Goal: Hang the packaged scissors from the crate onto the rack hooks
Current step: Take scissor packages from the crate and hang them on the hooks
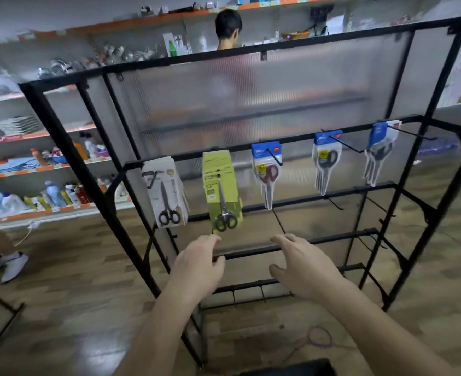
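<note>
Scissors packs [267, 172] hang in a row on the rack [57, 137] hooks: white pack [167, 196] far left, green pack [222, 191] next, then three blue-topped ones to the right. Left hand [196, 263] and right hand [302, 264] are both empty, fingers loose and a bit spread, side by side just under the green pack. Can't tell if the left fingertips touch it.

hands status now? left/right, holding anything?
Left hand: open, fingers relaxed, holding nothing, just below the green scissors pack.
Right hand: open, fingers loosely spread, holding nothing, in front of the rack.
</note>
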Tool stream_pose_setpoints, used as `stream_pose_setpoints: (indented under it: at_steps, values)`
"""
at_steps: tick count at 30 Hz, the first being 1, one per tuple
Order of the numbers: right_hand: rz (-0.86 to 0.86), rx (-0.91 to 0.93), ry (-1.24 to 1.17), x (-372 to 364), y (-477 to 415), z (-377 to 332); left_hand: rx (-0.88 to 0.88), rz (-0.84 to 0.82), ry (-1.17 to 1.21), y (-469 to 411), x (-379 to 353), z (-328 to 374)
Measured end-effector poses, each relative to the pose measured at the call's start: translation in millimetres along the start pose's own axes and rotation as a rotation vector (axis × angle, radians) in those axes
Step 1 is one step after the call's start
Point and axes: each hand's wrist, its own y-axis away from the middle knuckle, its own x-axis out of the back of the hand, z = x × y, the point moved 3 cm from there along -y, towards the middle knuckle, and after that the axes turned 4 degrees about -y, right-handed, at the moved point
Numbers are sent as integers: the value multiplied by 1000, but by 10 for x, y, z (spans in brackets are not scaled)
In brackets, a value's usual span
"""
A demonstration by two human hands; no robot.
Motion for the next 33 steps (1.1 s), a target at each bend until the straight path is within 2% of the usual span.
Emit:
stream_pose_setpoints:
  at_steps: [6, 12, 23, 33]
  values:
    - [5, 43, 37, 132, 428, 342, -87, 63, -178, 359, -89, 666]
    - [14, 73, 43, 197, 643, 331, -53, 37, -212, 531, -146, 896]
    - [-50, -88, 92, -217, 964, 130, -98, -38, -87, 854, -332, 377]
    - [-212, -315, 193, -820, 1403, 195, -130, -210, -136, 1136, -1114, 8]
